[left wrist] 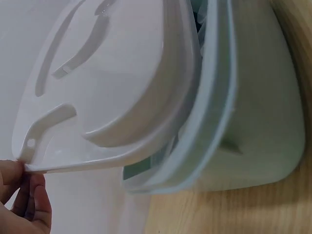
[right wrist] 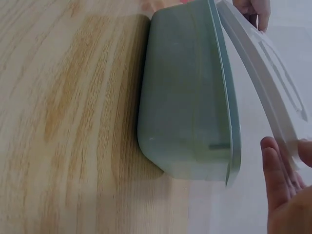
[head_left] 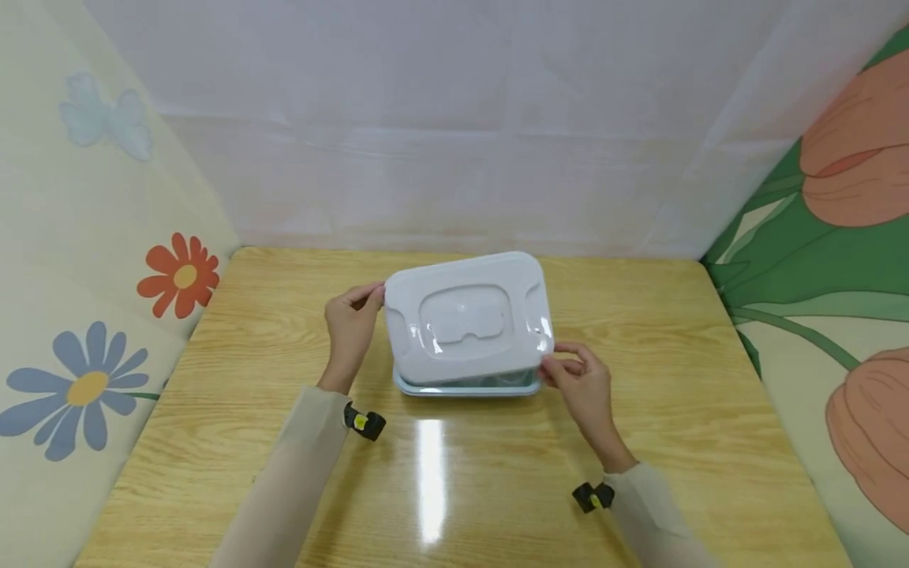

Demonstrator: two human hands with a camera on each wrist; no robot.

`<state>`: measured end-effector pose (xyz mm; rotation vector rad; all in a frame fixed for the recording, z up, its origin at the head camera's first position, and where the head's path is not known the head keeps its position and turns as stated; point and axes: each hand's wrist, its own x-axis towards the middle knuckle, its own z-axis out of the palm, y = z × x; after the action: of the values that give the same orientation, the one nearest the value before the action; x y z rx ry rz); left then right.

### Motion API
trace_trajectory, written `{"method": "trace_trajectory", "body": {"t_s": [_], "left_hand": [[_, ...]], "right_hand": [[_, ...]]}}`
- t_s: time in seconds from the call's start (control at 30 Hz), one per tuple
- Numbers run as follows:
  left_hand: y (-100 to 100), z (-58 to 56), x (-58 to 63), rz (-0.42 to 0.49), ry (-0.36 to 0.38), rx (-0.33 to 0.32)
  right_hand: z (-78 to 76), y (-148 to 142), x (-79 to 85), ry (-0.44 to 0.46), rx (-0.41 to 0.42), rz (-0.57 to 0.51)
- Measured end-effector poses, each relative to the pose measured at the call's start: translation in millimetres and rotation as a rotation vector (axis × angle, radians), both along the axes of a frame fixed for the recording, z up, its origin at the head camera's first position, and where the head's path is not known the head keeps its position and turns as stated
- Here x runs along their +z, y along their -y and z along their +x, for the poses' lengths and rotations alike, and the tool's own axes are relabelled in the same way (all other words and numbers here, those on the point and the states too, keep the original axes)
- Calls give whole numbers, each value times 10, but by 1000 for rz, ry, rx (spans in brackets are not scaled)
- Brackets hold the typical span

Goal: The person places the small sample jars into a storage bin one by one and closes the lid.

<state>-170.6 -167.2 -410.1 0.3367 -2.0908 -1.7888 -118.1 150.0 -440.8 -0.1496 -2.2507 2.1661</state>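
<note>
A white plastic lid (head_left: 465,315) with rounded corners is held tilted over a pale blue-green storage box (right wrist: 185,92). My left hand (head_left: 353,327) pinches the lid's left edge near its far corner. On the other side, my right hand (head_left: 584,386) grips the near right corner between thumb and fingers. In the right wrist view a gap separates the lid from much of the box's rim (right wrist: 229,97). Some clear plastic shows inside the box through the opening in the left wrist view; the rest of its contents are hidden by the lid.
The box stands on a wood-grain table (head_left: 653,379), toward the back middle. A white sheet (head_left: 454,142) hangs behind the table. Panels with printed flowers (head_left: 85,386) flank both sides. Each wrist wears a small black camera (head_left: 365,422).
</note>
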Motion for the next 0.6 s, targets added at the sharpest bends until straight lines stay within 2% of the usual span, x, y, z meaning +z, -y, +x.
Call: {"method": "trace_trajectory", "body": {"t_s": [0.07, 0.23, 0.47, 0.6], "left_hand": [[-3, -46, 8, -34, 7, -13], [-5, -133, 27, -110, 59, -48], [22, -198, -26, -228, 212, -106], [39, -211, -86, -264, 293, -153]], "right_hand": [[10, 12, -3, 24, -4, -24], [33, 27, 1, 96, -8, -7], [86, 35, -21, 180, 21, 49], [129, 41, -37, 209, 25, 82]]}}
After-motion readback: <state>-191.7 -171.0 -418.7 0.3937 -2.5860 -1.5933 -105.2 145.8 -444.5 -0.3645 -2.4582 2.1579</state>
